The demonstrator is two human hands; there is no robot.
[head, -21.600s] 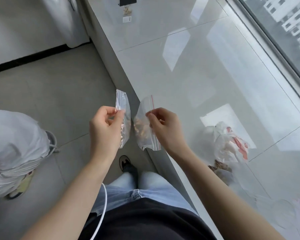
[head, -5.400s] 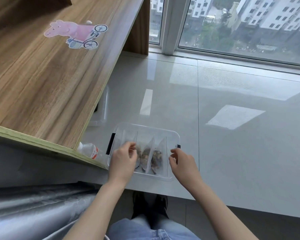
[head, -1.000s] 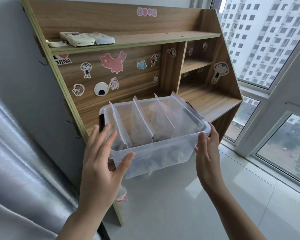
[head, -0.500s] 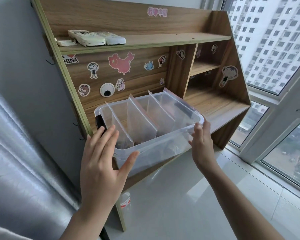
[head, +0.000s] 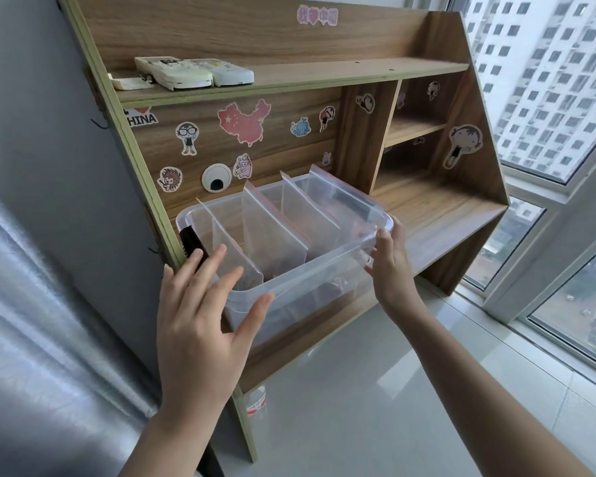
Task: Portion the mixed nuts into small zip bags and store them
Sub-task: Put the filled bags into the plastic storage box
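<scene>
A clear plastic bin [head: 310,287] is held at the wooden shelf [head: 437,204], flanked by the left hand [head: 200,325] and right hand [head: 391,270], fingers straight, pressed against its ends. Four zip bags [head: 272,235] are stood upright inside, with brown nuts [head: 252,273] seen at their bottoms.

A clear plastic bin [head: 310,287] on the wooden shelf holds four upright zip bags [head: 272,235] of nuts.
</scene>
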